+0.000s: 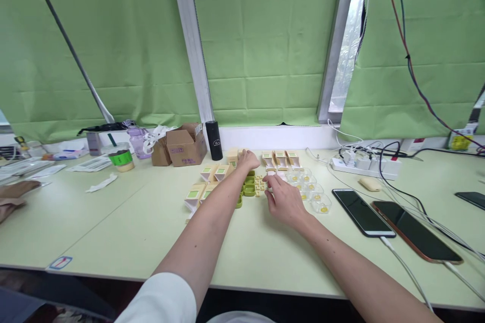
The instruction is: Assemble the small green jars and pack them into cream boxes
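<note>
My left hand (248,160) reaches far across the pale green table (125,222), its fingers curled over a small beige box (233,154) at the back of a cluster of boxes. My right hand (283,201) rests nearer to me with its fingers bent down onto small tan pieces (259,185) beside green trays (249,189). Clear plastic cups with yellow centres (310,189) lie just right of that hand. Folded beige boxes with green labels (197,194) sit to the left of my left arm, and three more (281,158) stand behind the cups.
A black cylinder (214,140) and brown cardboard boxes (185,146) stand by the window sill. Two phones (390,214) on cables lie at the right, with a white power strip (364,164) and tangled wires behind them. A green-banded cup (120,156) and papers sit at the left.
</note>
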`<state>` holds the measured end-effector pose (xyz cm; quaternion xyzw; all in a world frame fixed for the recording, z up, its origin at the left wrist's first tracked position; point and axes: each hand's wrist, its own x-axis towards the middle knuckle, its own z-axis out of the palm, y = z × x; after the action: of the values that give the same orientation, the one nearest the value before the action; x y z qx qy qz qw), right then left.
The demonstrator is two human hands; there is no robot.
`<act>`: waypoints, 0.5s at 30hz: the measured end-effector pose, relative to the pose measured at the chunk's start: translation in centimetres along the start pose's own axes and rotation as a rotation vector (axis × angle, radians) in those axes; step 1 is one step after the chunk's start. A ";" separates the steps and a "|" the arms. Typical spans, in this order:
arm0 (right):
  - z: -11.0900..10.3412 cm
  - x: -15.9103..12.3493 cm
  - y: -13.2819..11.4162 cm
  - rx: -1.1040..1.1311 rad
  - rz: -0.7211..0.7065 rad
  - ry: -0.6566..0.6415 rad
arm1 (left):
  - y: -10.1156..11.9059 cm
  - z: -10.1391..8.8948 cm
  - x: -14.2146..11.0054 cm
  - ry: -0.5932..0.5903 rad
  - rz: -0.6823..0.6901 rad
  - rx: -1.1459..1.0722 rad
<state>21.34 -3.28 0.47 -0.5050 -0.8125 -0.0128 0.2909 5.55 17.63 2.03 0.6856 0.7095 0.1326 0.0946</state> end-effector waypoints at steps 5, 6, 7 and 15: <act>0.1 0.0 0.0 -0.003 -0.012 0.003 | 0.0 0.0 0.7 -0.014 -0.032 -0.023; 0.1 0.0 0.0 -0.003 -0.013 0.003 | 0.0 0.0 0.9 -0.015 -0.036 -0.027; 0.1 0.0 -0.1 -0.004 -0.012 0.002 | 0.0 0.1 1.1 -0.015 -0.039 -0.031; 0.0 0.0 -0.3 0.006 -0.012 -0.004 | -0.1 0.3 1.9 -0.021 -0.068 -0.051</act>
<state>21.12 -3.44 0.52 -0.4992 -0.8161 -0.0112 0.2909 5.46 19.53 1.84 0.6597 0.7278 0.1403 0.1242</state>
